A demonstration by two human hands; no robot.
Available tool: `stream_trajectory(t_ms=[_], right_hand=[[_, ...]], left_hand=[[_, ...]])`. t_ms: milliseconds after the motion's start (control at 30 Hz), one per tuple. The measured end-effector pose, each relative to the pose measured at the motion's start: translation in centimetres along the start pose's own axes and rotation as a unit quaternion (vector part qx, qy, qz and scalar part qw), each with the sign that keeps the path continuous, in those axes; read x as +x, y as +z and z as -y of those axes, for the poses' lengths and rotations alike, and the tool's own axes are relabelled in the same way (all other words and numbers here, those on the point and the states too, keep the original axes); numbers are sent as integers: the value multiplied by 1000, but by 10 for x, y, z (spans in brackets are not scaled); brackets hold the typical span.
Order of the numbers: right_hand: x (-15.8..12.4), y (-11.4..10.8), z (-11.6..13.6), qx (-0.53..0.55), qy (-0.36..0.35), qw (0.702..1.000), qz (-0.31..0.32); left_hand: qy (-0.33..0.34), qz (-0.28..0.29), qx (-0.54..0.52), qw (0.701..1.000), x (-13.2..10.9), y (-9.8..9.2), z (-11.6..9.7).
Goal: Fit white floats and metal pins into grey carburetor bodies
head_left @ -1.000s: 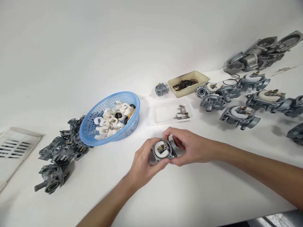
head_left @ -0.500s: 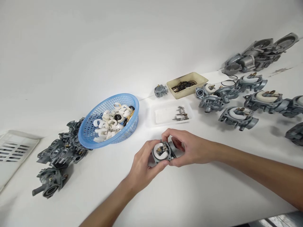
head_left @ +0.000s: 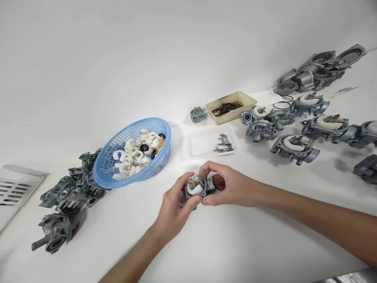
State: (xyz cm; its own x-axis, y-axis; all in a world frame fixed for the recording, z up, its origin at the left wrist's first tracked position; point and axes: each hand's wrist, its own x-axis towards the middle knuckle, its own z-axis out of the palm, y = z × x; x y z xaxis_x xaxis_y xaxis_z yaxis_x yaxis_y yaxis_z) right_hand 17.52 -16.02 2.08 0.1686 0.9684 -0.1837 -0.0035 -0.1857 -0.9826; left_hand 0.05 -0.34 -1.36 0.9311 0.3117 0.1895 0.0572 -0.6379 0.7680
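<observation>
A grey metal carburetor body with a white curved float and brass parts on its upper side is held between both hands, in front of the white tray. My left hand grips its left side, thumb at the near edge and fingers along the far left. On the right side, my right hand has its fingers curled round the grey metal barrel, with the thumb at the near edge. Fingers cover part of the body's sides, and its underside is hidden.
A blue basket of white floats stands left, beside piled carburetor bodies. Ahead are a white tray with small metal pins and a beige tray of black rings. More carburetors and metal bowls lie right.
The carburetor body has turned and tilted in my hands, and its brass part now points up more. Both hands have shifted slightly left. The view has moved a little.
</observation>
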Motion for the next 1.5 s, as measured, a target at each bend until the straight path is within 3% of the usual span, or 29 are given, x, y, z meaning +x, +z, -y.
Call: stream_trajectory(t_ms=[367,533,767,1500], right_hand=[[-1,-2,-8,-63,-43,997,-6],[-1,-8,-5,-107,-59,992,20],[-2,-9,-4,-196,-94,976,-24],[0,-5,-14,-193,-123,972,-48]], left_hand=[[58,-20,71,996,-1,-1,-3],[95,-7,96,991,-1,-2,-4],[162,-14,152,975,-1,-1,-2],[147,-6,142,979,1,-2,-8]])
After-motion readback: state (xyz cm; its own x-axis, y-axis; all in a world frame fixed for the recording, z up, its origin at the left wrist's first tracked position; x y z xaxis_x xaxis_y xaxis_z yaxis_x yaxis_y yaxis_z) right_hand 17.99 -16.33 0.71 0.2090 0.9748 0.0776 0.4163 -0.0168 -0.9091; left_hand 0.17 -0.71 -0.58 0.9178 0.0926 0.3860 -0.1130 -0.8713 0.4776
